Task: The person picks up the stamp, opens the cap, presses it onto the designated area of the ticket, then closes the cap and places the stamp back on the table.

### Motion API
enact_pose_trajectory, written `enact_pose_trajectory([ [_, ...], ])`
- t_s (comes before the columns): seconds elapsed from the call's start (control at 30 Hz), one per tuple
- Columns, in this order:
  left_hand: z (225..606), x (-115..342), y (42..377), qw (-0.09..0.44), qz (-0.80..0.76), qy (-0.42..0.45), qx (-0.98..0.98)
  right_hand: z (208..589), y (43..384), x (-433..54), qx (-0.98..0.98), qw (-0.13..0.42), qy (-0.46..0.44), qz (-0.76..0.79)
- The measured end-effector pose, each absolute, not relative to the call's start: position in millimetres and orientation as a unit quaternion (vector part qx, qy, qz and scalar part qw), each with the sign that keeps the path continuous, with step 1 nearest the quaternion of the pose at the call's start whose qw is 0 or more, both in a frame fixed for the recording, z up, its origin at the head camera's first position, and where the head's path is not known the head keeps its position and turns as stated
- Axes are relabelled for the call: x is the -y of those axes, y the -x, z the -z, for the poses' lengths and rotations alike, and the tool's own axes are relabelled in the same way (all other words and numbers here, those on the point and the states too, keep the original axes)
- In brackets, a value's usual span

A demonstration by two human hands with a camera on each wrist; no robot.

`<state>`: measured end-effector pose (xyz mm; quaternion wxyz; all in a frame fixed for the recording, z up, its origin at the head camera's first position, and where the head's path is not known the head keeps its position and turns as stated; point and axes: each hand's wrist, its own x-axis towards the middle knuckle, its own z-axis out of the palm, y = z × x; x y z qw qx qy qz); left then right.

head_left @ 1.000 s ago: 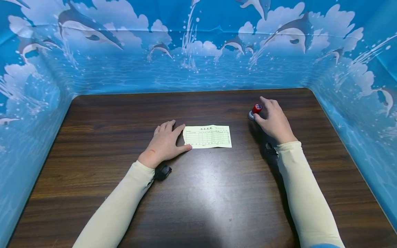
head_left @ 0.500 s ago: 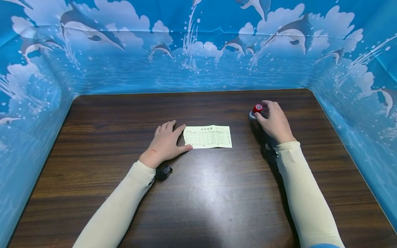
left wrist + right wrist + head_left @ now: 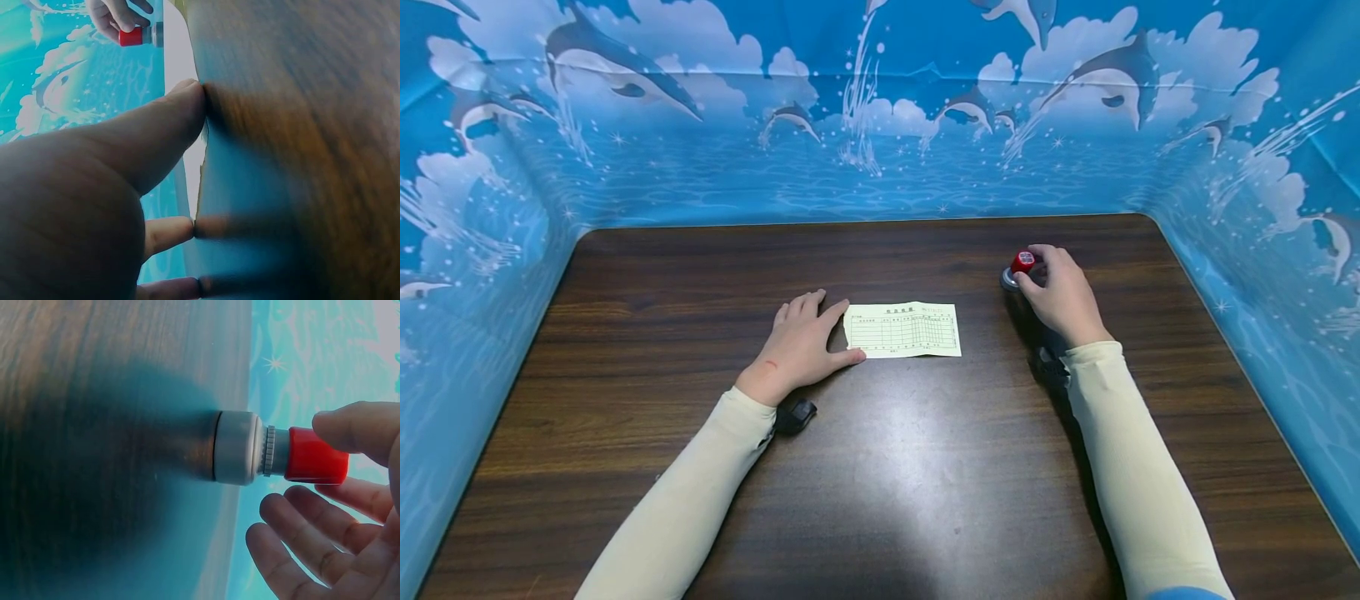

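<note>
The left hand [image 3: 801, 342] lies low over the desk [image 3: 880, 467] with its fingers spread, thumb and index reaching the near and far corners at the left end of a pale printed slip [image 3: 901, 331]. From where I stand the heading and the ruled grid show, but the small writing is beyond reading. The slip lies flat apart from a crease past its middle. The left wrist view catches it so nearly edge-on that it is just a white strip, and the nearby thumb blocks part of that; how hard the fingertips press, I can't tell.

Off to the right, well apart from the slip and towards the far edge, a red-topped object [image 3: 1022, 263] stands upright on the desk. The right hand [image 3: 1062, 296] pinches its red top between thumb and index, the other fingers loosely bent beside it. Up close it has a wide grey base and a ribbed ring below the red part; its underside is out of sight against the wood, and the index fingertip is partly hidden behind the top. The mark on its top is too small to make out.

Both pale sleeves [image 3: 677, 500] run out of view at the bottom. The black device [image 3: 1051, 360] at the right wrist is mostly covered by the arm and lost in shadow.
</note>
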<state>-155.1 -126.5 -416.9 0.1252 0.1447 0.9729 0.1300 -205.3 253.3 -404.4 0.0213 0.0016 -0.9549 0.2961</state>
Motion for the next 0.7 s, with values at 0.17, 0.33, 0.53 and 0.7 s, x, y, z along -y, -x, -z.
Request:
enact_pose_trajectory([
  [0.17, 416.8, 126.7, 155.0, 0.124, -0.133, -0.146, -0.972, 404.8, 205.2, -252.7, 0.954, 0.023, 0.000, -0.298],
  [0.33, 416.6, 126.9, 155.1, 0.123, -0.133, -0.147, -0.972, 405.5, 205.9, -253.0, 0.953, 0.028, 0.003, -0.300],
  [0.53, 416.7, 126.8, 155.2, 0.127, -0.133, -0.146, -0.972, 407.7, 206.9, -253.4, 0.951, 0.033, 0.006, -0.308],
  [0.7, 416.6, 127.6, 155.0, 0.125, -0.133, -0.147, -0.972, 409.7, 207.3, -253.1, 0.949, 0.038, 0.005, -0.313],
])
